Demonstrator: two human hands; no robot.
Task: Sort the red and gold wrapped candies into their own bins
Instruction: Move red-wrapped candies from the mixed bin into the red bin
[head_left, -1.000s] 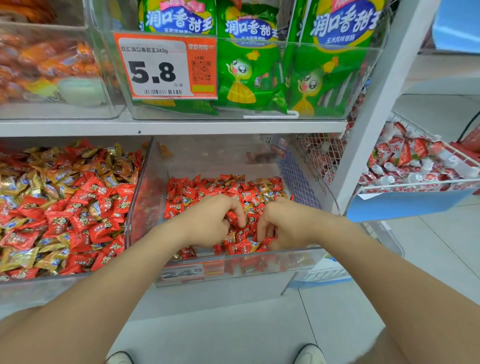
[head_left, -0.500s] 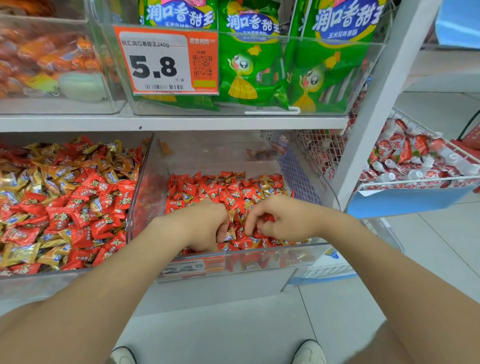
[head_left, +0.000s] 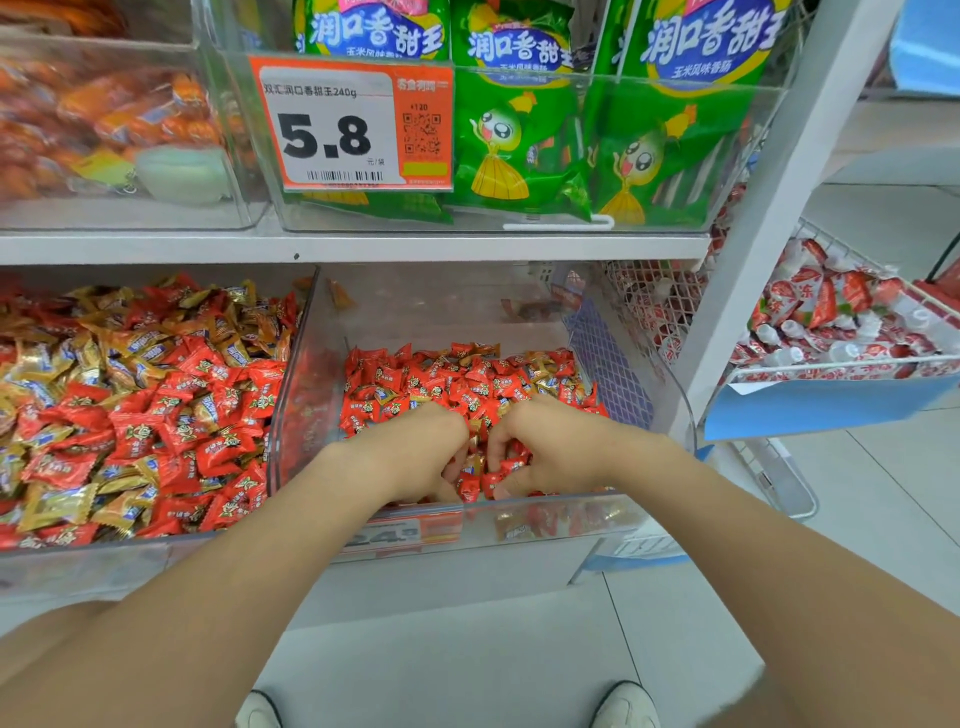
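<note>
Two clear plastic bins stand side by side on the lower shelf. The left bin holds a mixed heap of red candies and gold candies. The right bin holds mostly red candies with a few gold ones among them. Both my hands are down in the front of the right bin, knuckles up, fingers curled into the pile. My left hand digs among the candies, its fingertips hidden. My right hand pinches red candies near the front wall.
A shelf board runs just above the bins, carrying a clear bin of green snack bags with a 5.8 price tag. A white upright post stands right of the bins, with a wire basket of red-and-white packets beyond. My shoes show on the tiled floor.
Both hands have slid toward the front wall of the right bin and closer together, fingers working into the candies. The camera dipped slightly.
</note>
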